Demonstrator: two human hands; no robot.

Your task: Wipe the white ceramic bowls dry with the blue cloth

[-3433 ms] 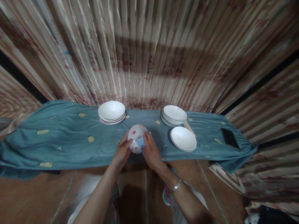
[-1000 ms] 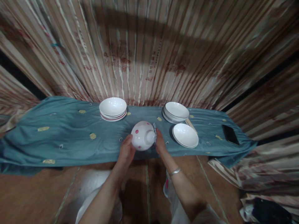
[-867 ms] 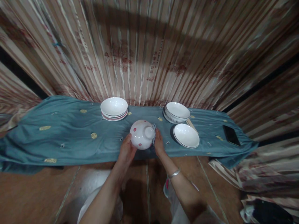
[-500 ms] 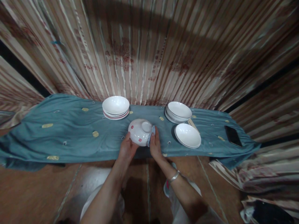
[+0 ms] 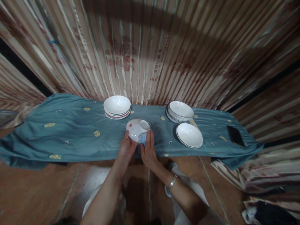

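Observation:
A white bowl (image 5: 134, 129) with a red mark is tilted so that its underside and foot ring face up, just above the front of the table. My left hand (image 5: 126, 146) grips its left rim. Under the fingers of my right hand (image 5: 148, 153) a light blue cloth (image 5: 142, 138) is pressed against the bowl's lower right side. To the left behind it stands a stack of white bowls (image 5: 117, 105), some with red rims. On the right are a taller stack of dark-rimmed bowls (image 5: 180, 110) and a shorter stack of white bowls (image 5: 189, 135).
A teal patterned cloth (image 5: 79, 140) covers the table. A black phone (image 5: 235, 136) lies at the right end. A pale wooden strip (image 5: 195, 125) shows beside the right stacks. Striped curtains (image 5: 145, 62) hang behind.
My right hand has moved left and down with the blue cloth, from the bowl's right rim onto its lower side. The bowl has turned and shifted slightly left.

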